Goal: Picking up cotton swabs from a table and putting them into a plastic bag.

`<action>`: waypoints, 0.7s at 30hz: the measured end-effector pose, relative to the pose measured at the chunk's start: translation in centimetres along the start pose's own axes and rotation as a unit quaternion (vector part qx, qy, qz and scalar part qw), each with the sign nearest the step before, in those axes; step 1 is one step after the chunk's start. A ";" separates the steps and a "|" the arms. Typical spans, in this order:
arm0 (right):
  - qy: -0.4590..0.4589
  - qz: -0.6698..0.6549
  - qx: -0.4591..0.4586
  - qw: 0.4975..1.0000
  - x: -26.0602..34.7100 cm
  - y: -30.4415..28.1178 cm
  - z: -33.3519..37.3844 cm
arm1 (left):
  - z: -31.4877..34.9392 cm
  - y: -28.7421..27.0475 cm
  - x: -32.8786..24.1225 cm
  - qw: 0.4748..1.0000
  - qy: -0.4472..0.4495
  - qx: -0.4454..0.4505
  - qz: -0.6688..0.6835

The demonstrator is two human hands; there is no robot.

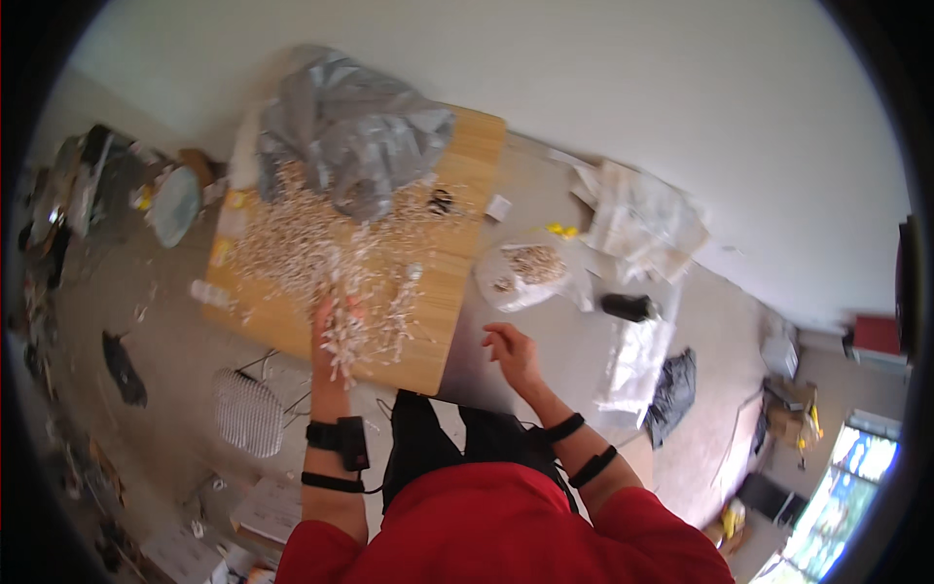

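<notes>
Sticks, thin and white, sprawl over the pale wooden tabletop on the left, probably spread for easy reach; left hand sits among the near ones, grip too buried to tell; right hand is loosely curled, seemingly empty; can't read any writing tbh, too blurry

Thin white sticks lie across a light wooden board, before a crumpled grey plastic sheet.
To the right, on a smooth grey table, a clear plastic bag sits left of a black cylinder, beige paper sheets behind.
</notes>
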State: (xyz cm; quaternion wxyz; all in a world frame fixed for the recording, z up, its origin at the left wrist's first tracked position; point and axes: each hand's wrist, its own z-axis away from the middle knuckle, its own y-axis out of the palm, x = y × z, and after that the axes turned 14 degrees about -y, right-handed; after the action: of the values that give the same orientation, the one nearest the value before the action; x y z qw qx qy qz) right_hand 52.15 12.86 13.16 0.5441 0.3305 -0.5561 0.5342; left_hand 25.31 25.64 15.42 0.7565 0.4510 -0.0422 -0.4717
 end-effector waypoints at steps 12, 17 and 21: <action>-0.077 0.214 -0.170 0.959 -5.7 -6.8 -1.8 | -1.5 -2.6 2.3 0.998 -0.001 -0.044 0.053; -0.205 0.355 -0.041 0.911 -8.5 -6.5 -4.8 | -3.7 -2.5 3.9 0.996 -0.020 -0.084 0.021; -0.278 0.461 -0.011 0.843 -11.2 -6.1 -6.8 | -5.7 -3.2 4.2 0.990 -0.038 -0.136 -0.015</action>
State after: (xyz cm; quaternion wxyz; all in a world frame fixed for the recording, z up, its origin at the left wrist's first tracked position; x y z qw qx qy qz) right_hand 61.81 15.69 2.73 0.0611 0.1648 -0.7784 0.6026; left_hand 28.21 25.65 8.22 0.8015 0.3260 0.0006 -0.5013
